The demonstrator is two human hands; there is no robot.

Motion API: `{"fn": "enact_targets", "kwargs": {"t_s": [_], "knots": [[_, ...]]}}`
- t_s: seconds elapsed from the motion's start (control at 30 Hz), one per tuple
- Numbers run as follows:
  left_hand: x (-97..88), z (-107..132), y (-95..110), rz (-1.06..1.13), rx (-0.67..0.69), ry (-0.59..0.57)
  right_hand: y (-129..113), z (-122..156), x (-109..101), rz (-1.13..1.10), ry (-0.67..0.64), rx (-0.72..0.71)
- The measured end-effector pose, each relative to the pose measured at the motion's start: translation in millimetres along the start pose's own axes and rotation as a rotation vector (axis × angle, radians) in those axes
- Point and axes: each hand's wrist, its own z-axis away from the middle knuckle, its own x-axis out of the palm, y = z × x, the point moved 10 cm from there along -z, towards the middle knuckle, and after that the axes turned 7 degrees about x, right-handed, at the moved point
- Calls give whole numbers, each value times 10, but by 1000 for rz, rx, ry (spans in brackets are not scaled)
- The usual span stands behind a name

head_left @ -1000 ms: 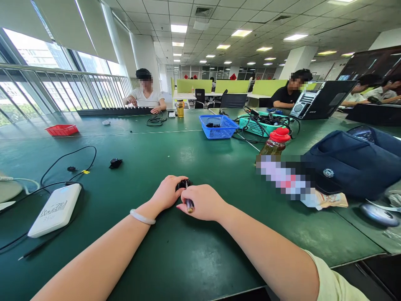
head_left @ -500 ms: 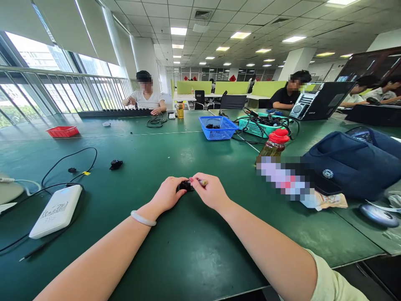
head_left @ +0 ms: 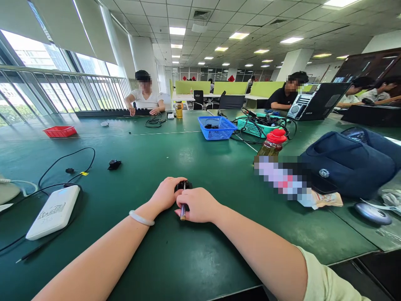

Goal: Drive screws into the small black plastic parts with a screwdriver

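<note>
Near the middle of the green table, my left hand is closed around the left side of a small black part. Its exact kind is hidden by my fingers. My right hand grips a slim screwdriver, with the handle end sticking out toward me and the thin shaft pointing away at the black part. Whether the tip touches the part I cannot tell. A second small black piece lies on the table, left of and beyond my left hand.
On the left lie a white power bank and black cables. Farther off are a red tray, a blue basket and a teal basket of cables. At right stand a red-capped bottle and a dark blue bag.
My right hand has swung down and toward me, turning the screwdriver so its handle end points at me. My left hand stays on the black part.
</note>
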Motion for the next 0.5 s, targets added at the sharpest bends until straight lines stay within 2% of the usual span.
{"fn": "enact_targets", "kwargs": {"t_s": [0.07,0.13,0.27,0.37,0.43,0.5], "knots": [[-6,2,5,4,1,2,-27,-2,80,30,-60,-18],[7,1,0,5,5,-6,-9,-5,40,1,-36,-8],[31,-10,-6,19,37,-8,180,14,-271,-166,180,69],[35,-11,-2,11,55,-8,483,61,-475,-408,343,190],[33,-6,3,-1,60,-10,689,100,-527,-541,416,290],[25,2,12,-7,63,-7,770,115,-528,-610,432,322]]}}
